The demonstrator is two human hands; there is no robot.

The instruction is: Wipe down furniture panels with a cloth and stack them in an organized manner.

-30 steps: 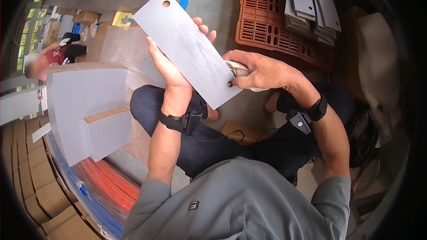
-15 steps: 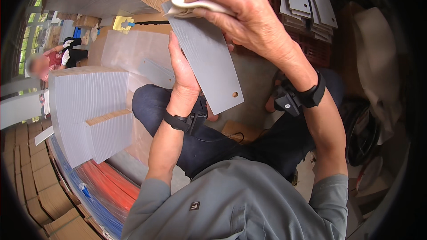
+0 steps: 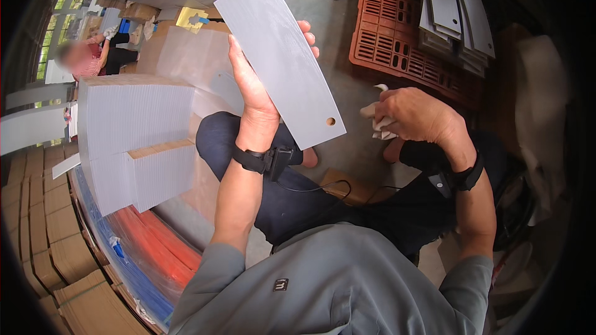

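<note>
My left hand [image 3: 256, 92] grips a long grey slat [image 3: 282, 56] from beneath, thumb along its left edge and fingertips curled over its right edge. The slat has a round hole close to each end and tilts with its far end to the left. Off to the right of it, my right hand [image 3: 422, 115] is closed on a crumpled cream cloth [image 3: 380, 115], apart from the slat. On my left stands a tall block of tightly stacked grey slats [image 3: 139, 111], with a shorter stack [image 3: 162, 174] against its near side.
A red-brown plastic crate [image 3: 388, 34] lies at the far right, bearing a pile of grey slats [image 3: 444, 9]. Blue and orange strips [image 3: 155, 242] in clear film run along the lower left, beside bundled cardboard [image 3: 62, 236]. A co-worker in white gloves [image 3: 110, 32] sits at far left.
My right hand, with the cloth, has left the slat's far end and come down to the right. The slat's far hole is now uncovered; my left hand still holds it.
</note>
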